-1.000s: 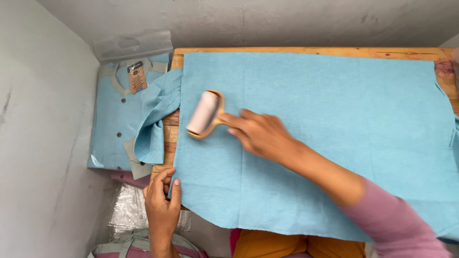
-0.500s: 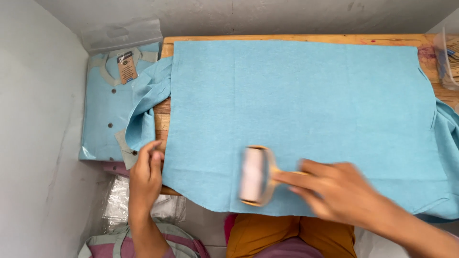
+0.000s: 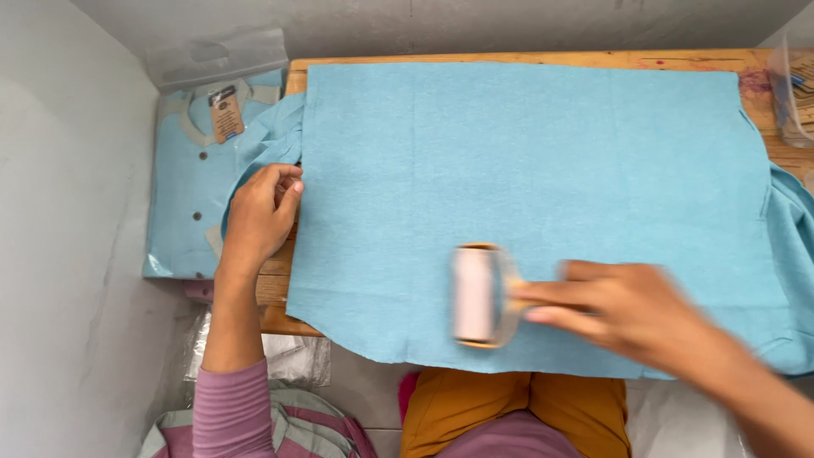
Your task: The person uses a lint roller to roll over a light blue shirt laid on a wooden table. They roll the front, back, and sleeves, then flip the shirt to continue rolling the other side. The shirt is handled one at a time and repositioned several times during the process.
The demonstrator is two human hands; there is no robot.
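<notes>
Shifted rightward since half a second ago: lint roller (image 3: 476, 295), blurred, now lower centre of frame. Long axis of its white roll running top to bottom, wooden handle pointing right into right hand (image 3: 632, 312), clenched around it. Left hand (image 3: 259, 216), fingers curled, pinning left edge of blue garment (image 3: 526, 182). Spread flat over one wooden table (image 3: 517, 58). Grey walls behind. One folded blue shirt (image 3: 188, 187) upper left.
</notes>
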